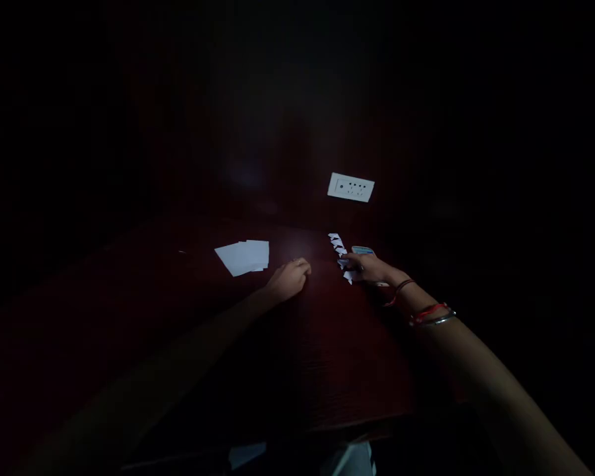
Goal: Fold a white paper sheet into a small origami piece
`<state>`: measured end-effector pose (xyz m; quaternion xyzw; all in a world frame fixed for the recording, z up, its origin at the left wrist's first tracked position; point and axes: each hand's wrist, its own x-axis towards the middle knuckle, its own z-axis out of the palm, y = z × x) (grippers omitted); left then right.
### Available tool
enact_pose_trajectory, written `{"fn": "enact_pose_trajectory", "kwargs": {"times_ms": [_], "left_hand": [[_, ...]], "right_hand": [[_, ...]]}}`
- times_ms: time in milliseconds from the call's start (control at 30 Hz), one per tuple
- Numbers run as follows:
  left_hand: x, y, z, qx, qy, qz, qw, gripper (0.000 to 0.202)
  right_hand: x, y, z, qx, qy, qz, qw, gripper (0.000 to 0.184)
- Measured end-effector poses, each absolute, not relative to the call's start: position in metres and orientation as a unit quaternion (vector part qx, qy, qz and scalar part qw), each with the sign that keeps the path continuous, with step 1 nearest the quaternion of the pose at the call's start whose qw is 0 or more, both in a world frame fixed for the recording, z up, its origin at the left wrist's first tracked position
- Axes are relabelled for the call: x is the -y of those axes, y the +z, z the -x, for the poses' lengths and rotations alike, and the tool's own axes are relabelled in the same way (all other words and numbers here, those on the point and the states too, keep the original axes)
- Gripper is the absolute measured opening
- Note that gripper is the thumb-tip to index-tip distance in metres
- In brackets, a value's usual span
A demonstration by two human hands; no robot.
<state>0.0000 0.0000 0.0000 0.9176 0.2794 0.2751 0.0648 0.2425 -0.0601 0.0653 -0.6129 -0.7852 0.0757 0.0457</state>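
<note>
My right hand (369, 268) reaches over a row of small folded white paper pieces (337, 244) on the dark red table. Its index finger stretches out to the row, and one folded paper piece (343, 263) lies at the fingertips, seemingly pinched there. Nearest to me, another folded piece (348, 276) sits by the hand. My left hand (291, 277) rests on the table with its fingers curled in and nothing visible in them. To its left lie several flat white paper sheets (242, 256), partly overlapping.
A phone (361, 250) with a lit screen lies partly under my right hand. On the wall behind is a white socket panel (351, 188). The table's front edge (357, 424) runs below, and the surroundings are very dark.
</note>
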Motion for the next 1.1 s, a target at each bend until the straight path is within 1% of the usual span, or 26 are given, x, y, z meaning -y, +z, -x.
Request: {"fn": "enact_pose_trajectory", "kwargs": {"times_ms": [167,267,333,367,467,500,567,667,700,767,967,1067,1100], "left_hand": [[-0.013,0.013,0.076,-0.318,0.273,-0.907,0.044,0.025],[-0.026,0.019,0.131,-0.374,0.275,-0.885,0.031,0.023],[-0.031,0.018,0.157,-0.398,0.268,-0.877,0.029,0.023],[-0.033,0.016,0.166,-0.404,0.261,-0.876,0.031,0.027],[-0.036,0.008,0.177,-0.402,0.229,-0.885,0.044,0.046],[-0.036,0.005,0.177,-0.397,0.218,-0.890,0.049,0.049],[-0.037,0.002,0.177,-0.388,0.208,-0.896,0.056,0.048],[-0.038,0.003,0.179,-0.377,0.217,-0.898,0.065,0.040],[-0.038,0.004,0.181,-0.375,0.226,-0.896,0.069,0.037],[-0.038,0.008,0.183,-0.376,0.251,-0.889,0.078,0.032],[-0.028,0.024,0.177,-0.383,0.349,-0.846,0.128,0.036],[-0.016,0.031,0.164,-0.369,0.376,-0.829,0.186,0.036],[-0.010,0.033,0.158,-0.361,0.375,-0.827,0.212,0.034]], "right_hand": [[0.049,0.080,-0.209,0.810,0.057,0.577,0.087,0.049],[0.029,0.079,-0.166,0.839,0.058,0.530,0.104,0.044],[0.014,0.073,-0.130,0.860,0.057,0.494,0.114,0.045],[0.006,0.069,-0.112,0.869,0.059,0.476,0.117,0.047],[-0.012,0.059,-0.063,0.892,0.068,0.429,0.121,0.057],[-0.016,0.055,-0.051,0.900,0.074,0.413,0.118,0.057],[-0.021,0.050,-0.033,0.912,0.087,0.385,0.112,0.047],[-0.023,0.045,-0.020,0.913,0.097,0.375,0.126,0.025],[-0.022,0.045,-0.019,0.909,0.095,0.381,0.140,0.022],[-0.020,0.048,-0.021,0.892,0.087,0.403,0.184,0.022],[-0.006,0.076,-0.048,0.781,0.056,0.500,0.369,0.036],[0.019,0.088,-0.068,0.745,0.083,0.521,0.407,0.035],[0.030,0.088,-0.075,0.715,0.135,0.527,0.439,0.031]]}}
